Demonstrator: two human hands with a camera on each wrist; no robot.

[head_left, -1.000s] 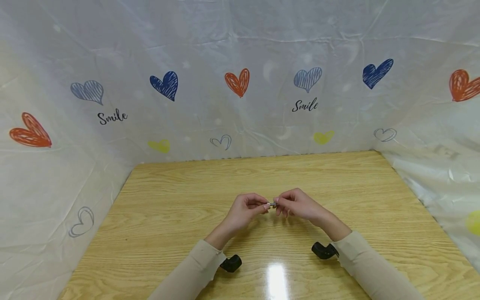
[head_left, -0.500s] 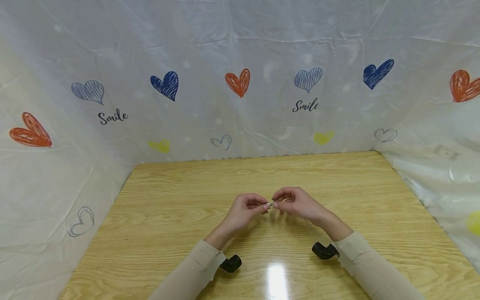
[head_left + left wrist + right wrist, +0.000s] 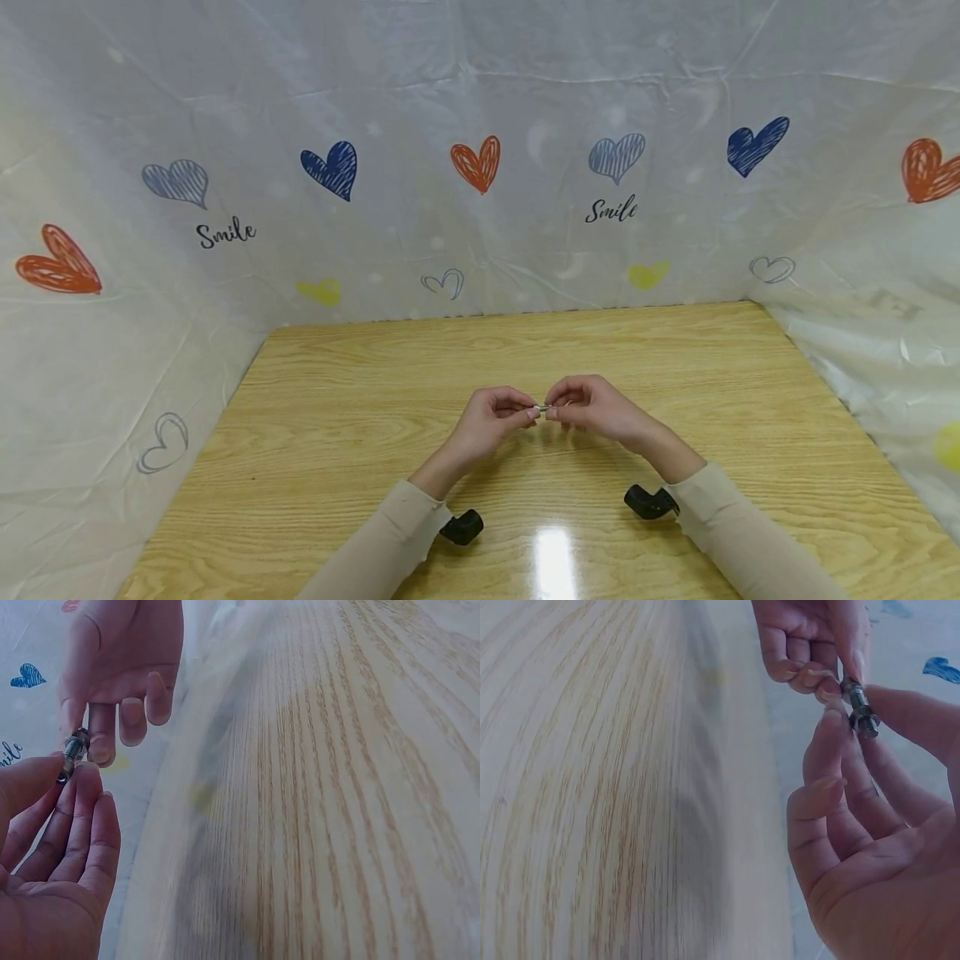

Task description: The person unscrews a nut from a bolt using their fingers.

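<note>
A small metal bolt [image 3: 858, 701] with a nut [image 3: 865, 722] on its threaded end spans the short gap between my two hands. My left hand [image 3: 487, 423] pinches one end of the bolt between thumb and fingertips, hiding that end in the head view. At the other end, my right hand [image 3: 600, 408] has its thumb and index finger about the nut, its remaining fingers loosely bent below. In the left wrist view the bolt [image 3: 73, 750] slants from the left thumb up to the right fingertips. Both hands are held above the wooden table.
The wood-grain table [image 3: 360, 467] stretches out around the hands. A pale sheet [image 3: 405, 208] printed with hearts and "Smile" hangs behind it and at both sides. Black wrist mounts [image 3: 462, 527] stick out beneath both sleeves.
My right thumb and fingers have shifted around the nut end, covering more of it in the head view. My left hand keeps its pinch and has barely moved.
</note>
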